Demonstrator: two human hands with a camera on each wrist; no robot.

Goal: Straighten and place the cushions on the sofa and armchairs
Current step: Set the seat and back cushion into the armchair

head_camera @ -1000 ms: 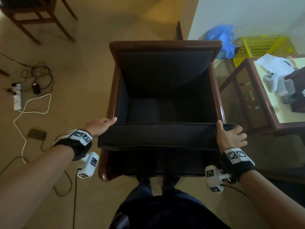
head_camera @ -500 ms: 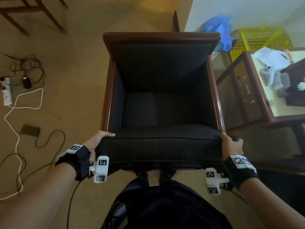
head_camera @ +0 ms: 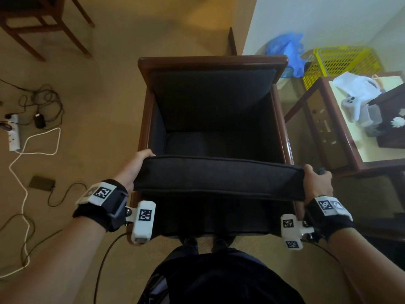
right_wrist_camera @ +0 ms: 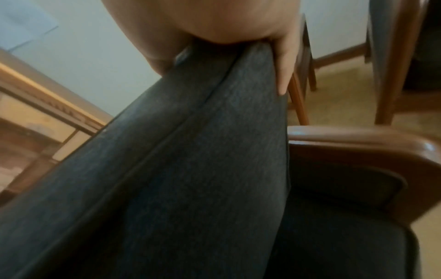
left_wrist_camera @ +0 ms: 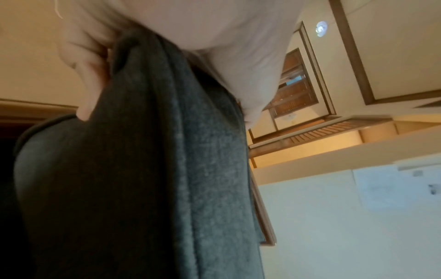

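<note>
**Holding the seat cushion over the armchair**

The big armchair [head_camera: 213, 102] stands in front of me on the tan floor [head_camera: 105, 88]. It has a dark wood frame and dark padding. To its right is a table [head_camera: 355, 163] with a glass top.

I hold the dark cushion [head_camera: 219, 178] up at the near edge of the armchair, above the seat. Its far side drops down toward the seat, and its near edge faces me.

My left hand [head_camera: 134, 167] grips the left end of the cushion. The fingers curl over the top edge, and the thumb [left_wrist_camera: 90, 98] presses the cloth in the left wrist view. My right hand [head_camera: 316, 183] grips the right end, with the fingers [right_wrist_camera: 285, 62] wrapped round the edge.

On the floor to the left lie a white cable [head_camera: 24, 183] and black wires [head_camera: 43, 102].
</note>
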